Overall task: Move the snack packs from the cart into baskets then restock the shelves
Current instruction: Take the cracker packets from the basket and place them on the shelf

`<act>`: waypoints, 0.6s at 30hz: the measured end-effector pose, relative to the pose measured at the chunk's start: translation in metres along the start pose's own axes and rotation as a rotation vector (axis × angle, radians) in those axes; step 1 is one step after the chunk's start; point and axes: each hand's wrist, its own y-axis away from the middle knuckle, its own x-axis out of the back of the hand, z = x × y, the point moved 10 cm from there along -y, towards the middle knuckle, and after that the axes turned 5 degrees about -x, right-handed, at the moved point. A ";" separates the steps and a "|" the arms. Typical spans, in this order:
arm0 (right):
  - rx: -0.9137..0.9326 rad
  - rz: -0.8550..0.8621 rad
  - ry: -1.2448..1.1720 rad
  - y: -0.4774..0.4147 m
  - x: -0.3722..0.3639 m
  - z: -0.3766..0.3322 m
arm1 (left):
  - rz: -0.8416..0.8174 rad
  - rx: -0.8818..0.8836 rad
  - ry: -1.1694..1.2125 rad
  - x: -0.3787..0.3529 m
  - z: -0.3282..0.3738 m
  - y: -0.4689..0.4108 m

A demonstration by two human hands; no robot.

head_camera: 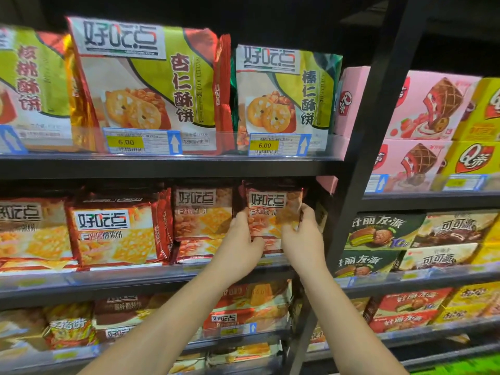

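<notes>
Red-brown foil snack pack (273, 209): upright at the right end of the middle shelf (135, 278), beside a black post (359, 185). Left hand (243, 239) grips its left edge, right hand (301, 239) its right edge; fingers (308, 213) curled round it, forearms raised forward.

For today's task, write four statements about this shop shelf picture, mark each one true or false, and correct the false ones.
1. The left hand and right hand both hold one snack pack. True.
2. That pack is at the top shelf. False: it is at the middle shelf.
3. Two yellow price tags read 6.00. True.
4. The pink boxes stand below the green boxes. False: they stand above them.
</notes>
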 end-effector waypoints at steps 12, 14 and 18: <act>-0.040 -0.023 0.139 -0.012 -0.011 0.006 | -0.052 0.001 -0.066 -0.010 0.001 0.006; -0.033 -0.045 0.156 -0.011 -0.014 0.007 | -0.062 0.000 -0.068 -0.010 0.002 0.009; -0.017 -0.057 0.192 -0.005 -0.016 0.008 | -0.049 -0.022 -0.069 -0.003 0.007 0.014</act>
